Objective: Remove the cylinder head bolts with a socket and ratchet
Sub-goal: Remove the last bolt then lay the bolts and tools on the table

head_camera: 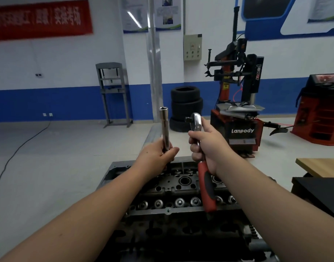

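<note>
Above the dark cylinder head (172, 188), my left hand (158, 154) grips the lower end of a long chrome deep socket (165, 127), held upright with its open end up. My right hand (206, 142) grips a ratchet (197, 122) just below its chrome head; the square drive points left toward the socket, with a gap between them. The ratchet's red and black handle (207, 188) hangs down over the cylinder head. A row of round valve retainers (179, 202) runs across the head's near side.
A wooden tabletop (321, 166) and a black surface (319, 191) stand at the right. Farther back are a Lanpody tyre changer (240, 114), stacked tyres (185, 108), a grey press frame (113, 91) and a red machine (321, 112). A black cable (20, 146) crosses the floor at left.
</note>
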{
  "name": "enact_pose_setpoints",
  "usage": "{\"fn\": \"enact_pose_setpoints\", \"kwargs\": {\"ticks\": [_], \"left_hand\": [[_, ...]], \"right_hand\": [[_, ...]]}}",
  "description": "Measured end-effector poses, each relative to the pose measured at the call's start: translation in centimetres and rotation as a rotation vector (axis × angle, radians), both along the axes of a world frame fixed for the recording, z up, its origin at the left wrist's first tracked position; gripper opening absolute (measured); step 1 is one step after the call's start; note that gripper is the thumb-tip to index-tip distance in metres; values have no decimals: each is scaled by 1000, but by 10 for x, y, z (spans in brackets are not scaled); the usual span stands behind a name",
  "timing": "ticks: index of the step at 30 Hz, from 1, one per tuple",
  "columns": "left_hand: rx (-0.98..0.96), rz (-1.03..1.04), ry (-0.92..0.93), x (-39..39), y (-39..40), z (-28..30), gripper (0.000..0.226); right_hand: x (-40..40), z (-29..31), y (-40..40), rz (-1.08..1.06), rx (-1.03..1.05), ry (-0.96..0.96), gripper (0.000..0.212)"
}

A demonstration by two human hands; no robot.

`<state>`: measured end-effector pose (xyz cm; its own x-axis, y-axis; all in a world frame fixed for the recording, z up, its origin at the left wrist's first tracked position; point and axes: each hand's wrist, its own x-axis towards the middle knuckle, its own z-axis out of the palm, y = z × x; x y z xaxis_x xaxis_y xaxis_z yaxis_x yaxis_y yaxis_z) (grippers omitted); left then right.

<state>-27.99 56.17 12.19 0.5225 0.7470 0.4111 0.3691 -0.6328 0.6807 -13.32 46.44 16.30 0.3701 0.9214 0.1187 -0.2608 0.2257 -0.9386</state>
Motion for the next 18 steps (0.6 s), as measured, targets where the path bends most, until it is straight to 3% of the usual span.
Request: {"fn": "enact_pose_setpoints", "kwargs": {"ticks": [5, 18], "left_hand": [[-4, 23, -11, 0, 2, 2, 20], [-10, 149, -67, 11, -4, 2, 19]], "right_hand": [[12, -15, 8, 1, -87, 118, 35], [13, -19, 12, 47, -98, 135, 28]]}}
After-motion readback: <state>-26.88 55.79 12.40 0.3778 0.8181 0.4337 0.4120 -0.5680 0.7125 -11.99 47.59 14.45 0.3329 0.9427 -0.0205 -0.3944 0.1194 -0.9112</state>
